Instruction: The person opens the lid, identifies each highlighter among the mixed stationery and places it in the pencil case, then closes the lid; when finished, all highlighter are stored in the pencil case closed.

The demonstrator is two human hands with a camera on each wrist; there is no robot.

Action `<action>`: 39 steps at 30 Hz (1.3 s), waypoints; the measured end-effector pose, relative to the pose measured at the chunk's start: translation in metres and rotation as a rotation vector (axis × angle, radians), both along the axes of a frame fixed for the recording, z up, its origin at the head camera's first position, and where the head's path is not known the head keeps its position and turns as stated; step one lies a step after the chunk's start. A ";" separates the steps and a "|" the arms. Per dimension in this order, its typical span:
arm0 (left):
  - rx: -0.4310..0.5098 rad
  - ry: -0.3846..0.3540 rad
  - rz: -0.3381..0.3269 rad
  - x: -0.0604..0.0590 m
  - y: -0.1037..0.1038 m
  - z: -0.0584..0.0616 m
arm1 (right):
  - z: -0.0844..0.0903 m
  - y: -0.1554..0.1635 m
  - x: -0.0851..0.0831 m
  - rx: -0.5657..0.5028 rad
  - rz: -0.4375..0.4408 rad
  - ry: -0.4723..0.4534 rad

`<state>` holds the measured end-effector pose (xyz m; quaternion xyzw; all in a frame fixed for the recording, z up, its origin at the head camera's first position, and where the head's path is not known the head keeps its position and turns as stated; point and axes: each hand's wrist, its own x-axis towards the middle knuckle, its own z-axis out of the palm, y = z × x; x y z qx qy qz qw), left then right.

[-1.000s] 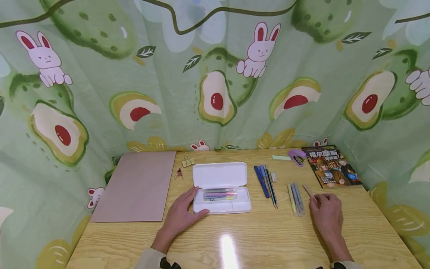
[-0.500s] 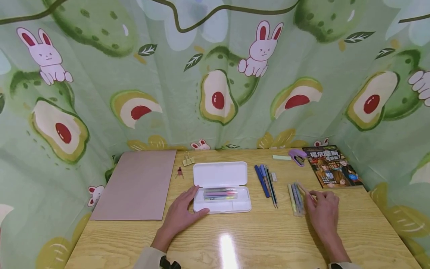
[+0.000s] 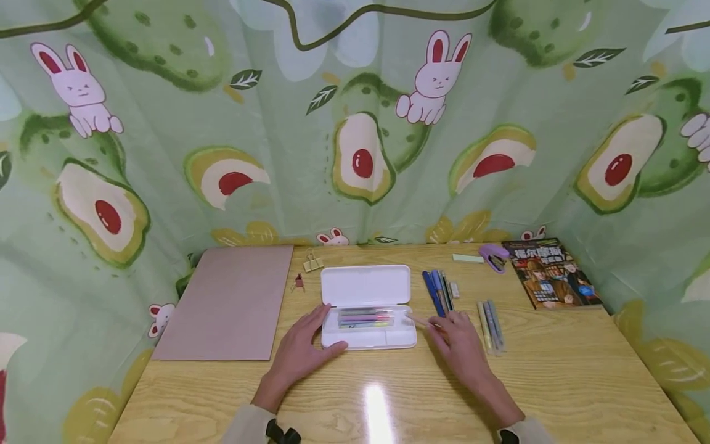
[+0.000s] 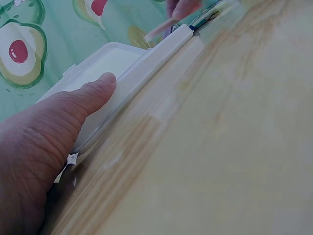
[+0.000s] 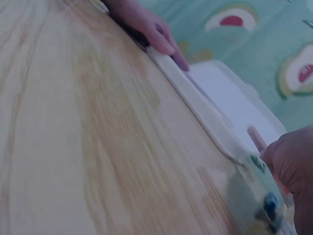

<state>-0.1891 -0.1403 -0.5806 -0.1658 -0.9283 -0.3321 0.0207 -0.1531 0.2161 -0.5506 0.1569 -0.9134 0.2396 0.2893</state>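
I see my right hand (image 3: 457,336) pinching a tan pencil (image 3: 417,319), its long axis pointing left from the fingers at the open white case (image 3: 368,336) — just beside its right edge. My left hand (image 3: 302,351) lies flat, steadying the case's left end.

Your right hand (image 3: 457,336) pinches a slim pinkish-tan pen (image 3: 417,320), lying nearly level, tip just over the right end of the open white pencil case (image 3: 366,287). Your left hand (image 3: 302,345) rests against its left end; coloured pens (image 3: 366,318) lie inside.
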 end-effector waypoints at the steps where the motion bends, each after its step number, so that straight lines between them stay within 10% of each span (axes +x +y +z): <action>1: 0.001 0.001 -0.002 0.000 0.000 0.000 | -0.001 -0.007 -0.002 0.008 0.023 0.002; 15: -0.002 0.006 0.005 -0.001 0.000 0.001 | -0.004 -0.072 -0.021 0.104 0.258 0.063; 39: -0.004 -0.004 0.014 -0.002 0.001 -0.003 | 0.005 -0.107 -0.034 0.139 0.327 -0.142</action>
